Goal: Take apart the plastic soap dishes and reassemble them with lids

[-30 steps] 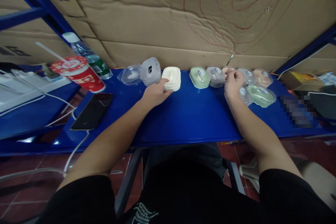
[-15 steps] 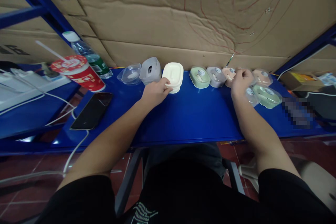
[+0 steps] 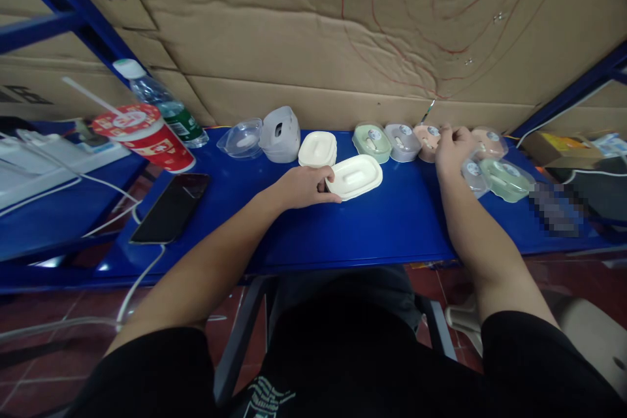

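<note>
My left hand (image 3: 304, 184) grips the left end of a cream-white tray (image 3: 354, 176) lying on the blue shelf (image 3: 343, 222). Behind it a small stack of cream-white trays (image 3: 317, 147) stays near the back. My right hand (image 3: 453, 149) is closed with curled fingers over a box in the row of small lidded boxes: a green box (image 3: 372, 142), a grey box (image 3: 402, 141), a pink box (image 3: 427, 139). What the right fingers hold is hidden. A clear-lidded green box (image 3: 507, 179) lies right of that hand.
At the back left stand a clear lid (image 3: 241, 140) and a grey plastic stack (image 3: 280, 134). A red cup with a straw (image 3: 144, 137), a water bottle (image 3: 161, 104) and a black phone (image 3: 171, 207) sit at left. Cardboard (image 3: 343, 32) closes the back.
My left hand has taken the top cream-white tray off the stack and brought it forward and to the right. My right hand has shifted a little rightward along the row of boxes.
</note>
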A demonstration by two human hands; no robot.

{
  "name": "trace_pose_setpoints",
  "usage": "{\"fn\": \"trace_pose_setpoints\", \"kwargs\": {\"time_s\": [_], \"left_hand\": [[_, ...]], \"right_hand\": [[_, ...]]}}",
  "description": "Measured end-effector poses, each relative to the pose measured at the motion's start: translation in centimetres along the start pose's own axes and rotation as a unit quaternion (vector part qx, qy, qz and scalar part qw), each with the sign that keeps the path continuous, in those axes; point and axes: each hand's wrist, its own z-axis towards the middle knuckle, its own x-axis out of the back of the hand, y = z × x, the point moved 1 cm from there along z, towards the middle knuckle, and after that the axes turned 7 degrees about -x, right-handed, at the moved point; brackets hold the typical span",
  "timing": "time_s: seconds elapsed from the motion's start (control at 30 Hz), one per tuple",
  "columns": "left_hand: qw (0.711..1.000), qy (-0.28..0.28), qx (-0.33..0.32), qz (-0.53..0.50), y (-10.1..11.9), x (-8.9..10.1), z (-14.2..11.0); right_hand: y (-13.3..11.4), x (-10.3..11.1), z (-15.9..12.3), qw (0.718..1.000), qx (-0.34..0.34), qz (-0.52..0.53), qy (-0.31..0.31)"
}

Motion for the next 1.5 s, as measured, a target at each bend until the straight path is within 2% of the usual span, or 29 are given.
{"fn": "trace_pose_setpoints", "kwargs": {"time_s": [0.1, 0.2, 0.27, 0.33, 0.4, 0.47, 0.57, 0.63, 0.7, 0.83, 0.93, 1.03, 1.17, 1.27, 1.37, 1.5], "left_hand": [[1.000, -0.013, -0.007, 0.007, 0.1, 0.1, 0.1], [0.999, -0.027, -0.006, 0.033, 0.1, 0.0, 0.2], [0.998, -0.032, -0.004, 0.046, 0.0, -0.1, 0.2], [0.998, -0.026, -0.004, 0.052, -0.1, -0.2, 0.2], [0.998, -0.004, -0.001, 0.058, -0.2, -0.2, 0.2], [0.996, 0.048, 0.018, 0.069, -0.4, 0.1, 0.1], [0.976, 0.175, 0.103, 0.077, -0.7, 1.2, -0.2], [0.951, 0.247, 0.171, 0.072, -1.2, 2.0, -0.5], [0.932, 0.279, 0.223, 0.065, -2.0, 2.7, -0.6], [0.917, 0.269, 0.290, 0.052, -3.9, 3.2, -0.6], [0.914, 0.265, 0.304, 0.046, -4.8, 3.3, -0.6], [0.906, 0.297, 0.298, 0.036, -5.1, 3.3, -0.6], [0.882, 0.378, 0.281, 0.028, -5.0, 3.4, -0.7], [0.866, 0.435, 0.243, 0.029, -4.6, 3.2, -0.7], [0.864, 0.470, 0.175, 0.031, -3.8, 2.8, -0.7], [0.884, 0.457, 0.084, 0.055, -2.2, 2.2, -1.0]], "right_hand": [[-1.3, 0.2, -1.5, 0.998, 0.022, 0.023, -0.046], [-3.3, 0.3, -4.1, 0.981, 0.093, 0.055, -0.160], [-4.9, 0.4, -6.3, 0.944, 0.172, 0.059, -0.277], [-6.5, 0.6, -8.6, 0.876, 0.255, 0.050, -0.407], [-7.6, 0.7, -10.4, 0.808, 0.310, 0.031, -0.500], [-8.1, 0.7, -11.5, 0.767, 0.336, 0.011, -0.546], [-8.2, 0.6, -11.8, 0.749, 0.342, -0.007, -0.568], [-8.0, 0.6, -11.6, 0.748, 0.336, -0.008, -0.573], [-7.9, 0.6, -11.3, 0.749, 0.329, -0.006, -0.574], [-7.9, 0.8, -11.1, 0.758, 0.314, -0.003, -0.572], [-7.9, 0.9, -11.1, 0.759, 0.307, 0.004, -0.575], [-8.0, 1.1, -11.0, 0.763, 0.312, 0.014, -0.566], [-8.0, 1.1, -10.8, 0.774, 0.322, 0.022, -0.546], [-7.9, 1.1, -10.7, 0.787, 0.320, 0.028, -0.527], [-7.8, 1.0, -10.6, 0.820, 0.294, 0.051, -0.489], [-7.6, 0.9, -10.2, 0.869, 0.241, 0.092, -0.423]]}}
